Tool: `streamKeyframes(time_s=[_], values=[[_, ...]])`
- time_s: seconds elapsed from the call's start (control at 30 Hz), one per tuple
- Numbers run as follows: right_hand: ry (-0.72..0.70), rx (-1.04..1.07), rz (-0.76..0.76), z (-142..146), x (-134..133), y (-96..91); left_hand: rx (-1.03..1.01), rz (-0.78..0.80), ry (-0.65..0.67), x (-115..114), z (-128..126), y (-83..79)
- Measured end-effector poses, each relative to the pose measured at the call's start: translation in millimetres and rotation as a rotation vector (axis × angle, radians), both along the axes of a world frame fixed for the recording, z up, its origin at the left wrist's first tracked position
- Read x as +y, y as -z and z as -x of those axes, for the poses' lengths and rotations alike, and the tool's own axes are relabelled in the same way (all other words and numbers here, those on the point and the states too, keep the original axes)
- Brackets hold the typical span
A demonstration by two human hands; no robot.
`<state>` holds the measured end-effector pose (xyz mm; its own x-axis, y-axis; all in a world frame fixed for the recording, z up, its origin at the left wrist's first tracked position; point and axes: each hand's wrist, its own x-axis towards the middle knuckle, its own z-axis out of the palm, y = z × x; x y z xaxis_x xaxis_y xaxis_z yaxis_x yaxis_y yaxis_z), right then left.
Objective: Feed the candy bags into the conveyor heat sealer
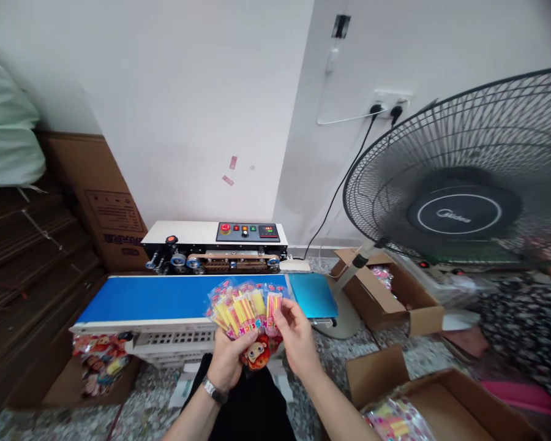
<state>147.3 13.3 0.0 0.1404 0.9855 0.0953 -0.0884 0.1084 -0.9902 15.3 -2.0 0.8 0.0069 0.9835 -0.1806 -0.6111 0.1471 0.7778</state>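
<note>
My left hand [228, 361] is closed around a fanned bunch of small clear packets [239, 309] holding yellow and pink sticks. "Stick" is printed along their lower edges. Between my hands hangs a red printed bag [256, 354] with a cartoon face; which fingers hold it is partly hidden. At the bunch's right end, my right hand [298, 340] pinches one stick packet [272, 306] between thumb and fingers. Both hands are just in front of the blue conveyor belt [147, 299] of a sealing machine [183, 233].
A blue plate [313, 295] extends from the belt's right end. An open carton [459, 404] with packets lies at lower right, another carton [381, 306] behind it. A large fan [459, 211] stands at right. Filled bags [101, 361] lie in a box at left. Another person's patterned clothing [523, 331] shows at right.
</note>
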Motion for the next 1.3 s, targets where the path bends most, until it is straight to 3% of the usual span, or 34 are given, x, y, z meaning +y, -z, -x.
streamKeyframes(time_s=[0.13,0.23,0.3,0.47,0.67,0.8,0.87,0.97,1.07,1.17,1.3], values=[[0.082,0.125,0.045,-14.2,26.5,12.5,0.008,0.035,-0.033,6.4,6.9,4.8],[0.148,0.099,0.1,-39.6,58.2,27.3,0.019,0.083,-0.055,8.5,15.9,8.8],[0.193,-0.015,0.131,-58.3,80.9,38.8,0.022,0.103,-0.058,8.7,20.9,11.7],[0.351,-0.527,0.243,-83.6,125.7,62.6,0.046,0.13,-0.037,8.4,24.7,18.2],[0.294,-0.63,0.265,-65.7,151.5,65.1,0.04,0.14,-0.033,11.3,18.5,15.8],[0.185,-0.621,0.086,-40.8,136.1,46.9,0.025,0.1,0.0,13.7,17.9,14.6],[0.027,-0.498,-0.053,-28.5,113.6,33.7,0.03,0.077,0.009,14.9,18.5,15.1],[-0.266,-0.364,-0.133,-13.8,73.3,15.4,0.053,0.046,0.011,16.1,17.5,15.0],[-0.193,-0.407,-0.153,-5.1,46.6,6.0,0.06,0.015,0.005,16.1,13.8,13.5],[-0.077,-0.335,-0.11,-1.6,40.7,7.5,0.06,0.021,-0.012,15.6,10.5,12.1],[-0.116,-0.153,-0.068,0.4,43.1,13.9,0.057,0.017,-0.039,15.8,9.3,12.5]])
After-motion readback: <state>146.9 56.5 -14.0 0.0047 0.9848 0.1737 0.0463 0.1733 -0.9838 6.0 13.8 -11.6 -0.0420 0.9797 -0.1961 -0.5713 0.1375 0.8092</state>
